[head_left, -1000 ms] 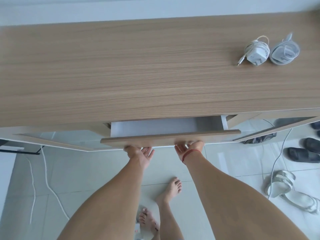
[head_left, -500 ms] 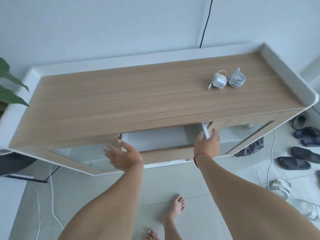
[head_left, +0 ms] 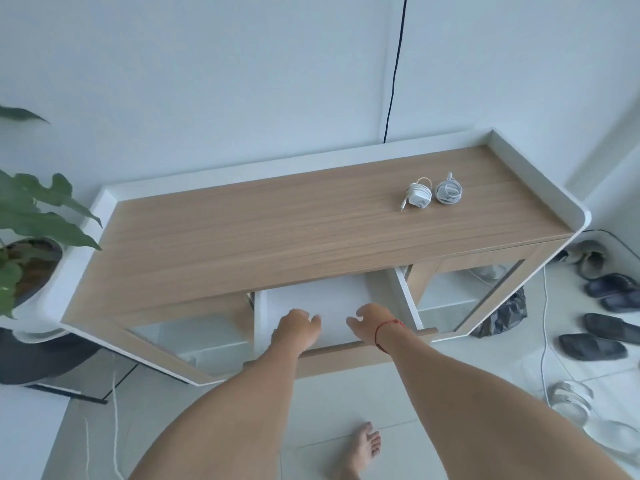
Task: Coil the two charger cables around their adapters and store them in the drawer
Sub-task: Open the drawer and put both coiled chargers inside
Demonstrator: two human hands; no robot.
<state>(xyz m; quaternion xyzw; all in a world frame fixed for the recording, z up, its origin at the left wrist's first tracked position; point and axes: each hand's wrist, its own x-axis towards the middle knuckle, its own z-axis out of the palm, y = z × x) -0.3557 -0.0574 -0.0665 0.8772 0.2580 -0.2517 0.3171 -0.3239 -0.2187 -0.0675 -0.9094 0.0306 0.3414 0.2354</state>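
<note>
Both chargers are already coiled, so the winding part of the task looks done. The white charger (head_left: pixel 419 196) and the grey charger (head_left: pixel 449 192) lie just beside each other on the wooden bench (head_left: pixel 277 230), in the upper right of the frame and well apart from both hands. One loose plug end trails from the white charger toward the lower left.

The drawer (head_left: pixel 404 292) stands pulled out at the centre of the frame, below the bench's front edge. What shows of its white inside holds nothing.

The left hand (head_left: pixel 296 327) and the right hand (head_left: pixel 370 319) hover side by side over the drawer, a little apart. Their fingers are loosely curled and hold nothing. Whether either hand touches the drawer floor I cannot tell. A red thread (head_left: pixel 381 332) circles the right wrist.

The step in hand seems to be the storing. The next move calls for a reach up and to the right across the bench. Each bundle should be gripped around its coil so the turns stay put. Then it can be set down inside the drawer.
</note>
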